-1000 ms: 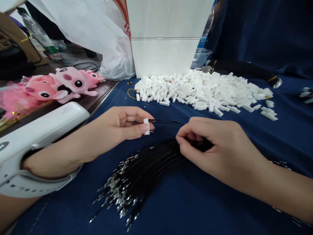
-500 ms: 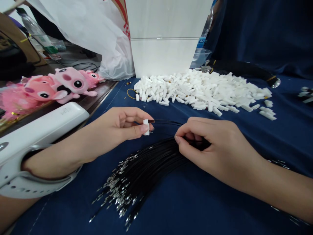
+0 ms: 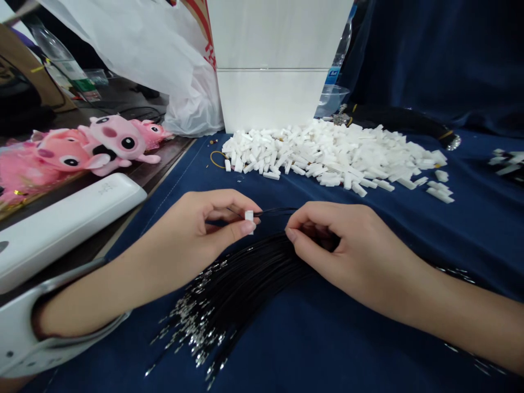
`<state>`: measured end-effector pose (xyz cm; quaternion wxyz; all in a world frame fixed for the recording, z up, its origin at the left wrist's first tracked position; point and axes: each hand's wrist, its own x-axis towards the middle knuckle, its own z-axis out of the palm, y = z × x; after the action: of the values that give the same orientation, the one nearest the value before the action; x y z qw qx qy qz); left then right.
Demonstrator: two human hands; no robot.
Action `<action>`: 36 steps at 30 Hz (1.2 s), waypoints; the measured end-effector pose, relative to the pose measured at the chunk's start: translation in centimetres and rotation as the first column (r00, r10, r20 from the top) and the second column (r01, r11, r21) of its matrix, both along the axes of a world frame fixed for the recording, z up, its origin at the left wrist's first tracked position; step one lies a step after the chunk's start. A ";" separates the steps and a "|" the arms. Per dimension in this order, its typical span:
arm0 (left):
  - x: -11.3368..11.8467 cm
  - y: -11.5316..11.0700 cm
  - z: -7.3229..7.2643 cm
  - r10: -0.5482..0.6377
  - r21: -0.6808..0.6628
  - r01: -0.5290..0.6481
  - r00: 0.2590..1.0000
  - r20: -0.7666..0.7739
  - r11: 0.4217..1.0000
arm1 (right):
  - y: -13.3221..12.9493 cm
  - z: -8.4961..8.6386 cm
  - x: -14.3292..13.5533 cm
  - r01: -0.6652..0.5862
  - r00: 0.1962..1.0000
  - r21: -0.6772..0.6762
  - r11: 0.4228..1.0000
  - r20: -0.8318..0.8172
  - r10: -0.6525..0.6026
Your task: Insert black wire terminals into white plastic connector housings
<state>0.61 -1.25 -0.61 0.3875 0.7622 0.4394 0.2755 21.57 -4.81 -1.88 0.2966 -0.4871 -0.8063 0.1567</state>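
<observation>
Head view: pinching a small white connector (image 3: 249, 216) between thumb and fingers of the left hand (image 3: 196, 232), held above blue cloth (image 3: 360, 349), with thin black wires (image 3: 276, 211) stretching from it toward the right hand (image 3: 356, 240). At that right hand, thumb and forefinger tips pressed together, remaining fingers curled; cannot tell the exact contents of the pinch. On the cloth, partly hidden behind the right hand, a thick bundle of black wires (image 3: 249, 267), fanned toward lower left with silvery tips (image 3: 198, 327). Beyond both hands, a wide heap of white pieces (image 3: 327, 150) before a tall white panel (image 3: 270, 93). Over on the dark desk (image 3: 176, 150) at left, pink plush toys (image 3: 118, 136); nearer, a long white device (image 3: 73, 229) beside the left forearm. Around the left wrist, a pale strap (image 3: 61, 355).
</observation>
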 end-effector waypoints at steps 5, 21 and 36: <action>0.7 -1.3 0.0 0.016 -0.043 -0.014 0.998 0.055 0.999 | -0.1 -0.3 -0.5 -0.141 0.990 0.081 0.987 0.028 0.139; 0.7 -0.5 -0.1 0.023 0.011 -0.025 0.995 0.097 1.000 | -1.1 -0.8 -0.7 -0.280 0.960 0.456 0.845 0.163 0.230; -0.3 1.0 -0.5 0.033 -0.144 -0.017 0.994 0.107 0.989 | -1.4 -1.0 -0.6 -0.413 0.899 0.244 0.877 0.266 0.349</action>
<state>0.32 -0.20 -1.09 0.4611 0.7107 0.4456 0.2895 20.94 -6.19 -2.93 0.2403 -0.2824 -0.9280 0.0369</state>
